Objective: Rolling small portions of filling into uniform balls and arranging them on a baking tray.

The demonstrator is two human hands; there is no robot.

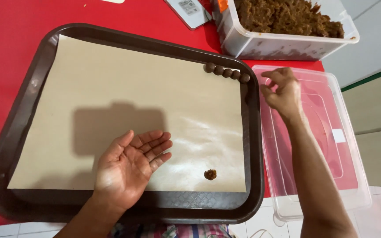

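- The left hand [131, 169] lies palm up and flat over the near part of the brown tray [18, 128], fingers spread apart and holding nothing.
- The right hand [283, 93] hangs above the clear plastic lid [331, 176], just past the tray's right rim; its fingers are loosely curled, thumb and fingertips close together, and nothing can be made out between them.
- A sheet of tan paper [111, 79] covers the floor of the tray.
- A small rough lump of brown dough [210, 174] sits on the paper near its front right corner, a little to the right of the left hand and apart from it.
- Five rolled brown balls [227, 72] stand in a short row, touching one another, at the far right corner of the paper, just left of the right hand.
- A clear plastic tub [287, 44] filled with brown dough stands on the red bench [9, 26] beyond the lid.
- A flat grey device [188, 11] lies on the bench, left of the tub and partly cut off by the top edge of the view.
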